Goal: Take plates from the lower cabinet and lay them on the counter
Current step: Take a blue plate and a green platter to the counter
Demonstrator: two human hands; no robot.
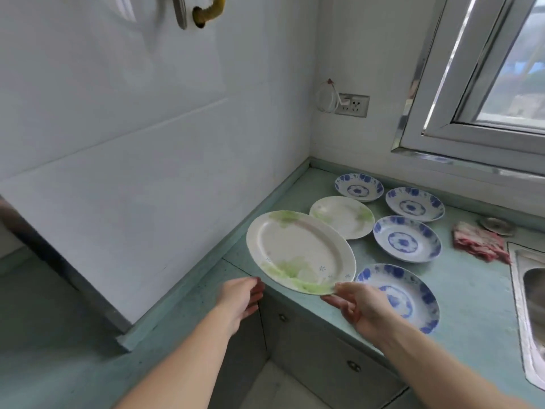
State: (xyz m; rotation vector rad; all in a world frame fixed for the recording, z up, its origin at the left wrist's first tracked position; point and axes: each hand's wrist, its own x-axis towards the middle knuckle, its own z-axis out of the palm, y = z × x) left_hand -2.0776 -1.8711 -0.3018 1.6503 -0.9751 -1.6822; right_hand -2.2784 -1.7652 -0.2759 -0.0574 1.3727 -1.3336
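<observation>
My right hand grips the near rim of a large oval white plate with green leaf print, held just above the green counter near its corner. My left hand hovers open just left of that plate, fingers apart, not touching it. A smaller white-and-green plate lies behind it. Several blue-flowered bowls rest on the counter: one at the back, one at the back right, one in the middle, and one nearest me, partly behind my right hand.
A pink folded cloth and a metal sink strainer lie right of the bowls. A steel sink fills the right edge. Shut lower cabinet doors sit under the counter. Wall socket and window stand behind.
</observation>
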